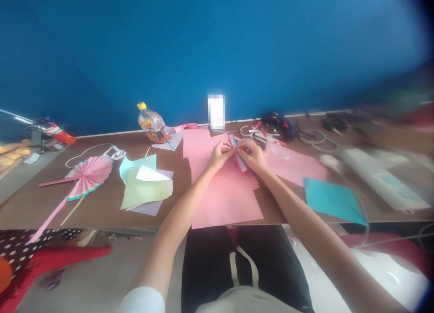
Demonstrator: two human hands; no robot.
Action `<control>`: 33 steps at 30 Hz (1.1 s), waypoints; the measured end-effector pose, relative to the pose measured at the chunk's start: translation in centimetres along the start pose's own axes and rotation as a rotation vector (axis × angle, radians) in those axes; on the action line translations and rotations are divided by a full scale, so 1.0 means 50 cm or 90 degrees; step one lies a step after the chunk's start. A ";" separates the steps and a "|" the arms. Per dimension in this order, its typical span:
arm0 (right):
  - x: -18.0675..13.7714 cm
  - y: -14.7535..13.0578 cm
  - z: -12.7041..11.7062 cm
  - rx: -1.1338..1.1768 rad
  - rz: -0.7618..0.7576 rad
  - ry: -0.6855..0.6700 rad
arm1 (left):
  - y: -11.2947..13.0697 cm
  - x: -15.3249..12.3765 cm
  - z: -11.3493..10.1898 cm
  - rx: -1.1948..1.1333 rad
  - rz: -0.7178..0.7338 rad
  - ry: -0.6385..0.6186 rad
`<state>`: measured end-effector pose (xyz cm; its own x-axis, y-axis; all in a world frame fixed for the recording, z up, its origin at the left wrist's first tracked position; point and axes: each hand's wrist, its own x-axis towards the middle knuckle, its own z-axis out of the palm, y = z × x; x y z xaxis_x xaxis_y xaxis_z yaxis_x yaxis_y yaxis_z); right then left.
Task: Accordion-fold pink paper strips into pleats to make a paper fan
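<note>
Between my two hands is a narrow folded paper strip (241, 161), pink with a blue-green band, held at a slant above the pink paper sheets (224, 200). My left hand (221, 154) pinches the strip's left side near its upper part. From the right, my right hand (250, 151) closes its fingers on the same strip. The fingertips hide part of the folds. To the left lies a pleated pink paper fan (90, 174) with a blue and yellow edge, pink ribbon-like strips and a thin stick.
Pale green, blue and lilac papers (147, 191) lie left of centre, with a yellow-capped bottle (153, 124) behind them. A teal sheet (332, 199), a white power strip (383, 179) and cables (317, 140) are on the right. A blurred-out bright rectangle (216, 112) stands against the blue wall.
</note>
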<state>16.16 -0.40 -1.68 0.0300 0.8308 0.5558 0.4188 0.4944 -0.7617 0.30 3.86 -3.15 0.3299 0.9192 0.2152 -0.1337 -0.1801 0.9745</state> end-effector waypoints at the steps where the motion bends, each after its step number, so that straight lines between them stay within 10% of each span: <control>1: 0.000 -0.001 -0.001 0.000 -0.003 0.000 | 0.001 -0.001 0.000 -0.005 0.001 -0.005; 33: 0.002 -0.004 -0.005 0.052 0.013 -0.041 | -0.007 -0.001 -0.007 -0.014 0.011 -0.017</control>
<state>16.28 -0.46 -1.39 -0.0224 0.8542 0.5194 0.3440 0.4944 -0.7983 0.00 4.03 -3.53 0.3514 0.9065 0.2341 -0.1603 -0.1882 0.9690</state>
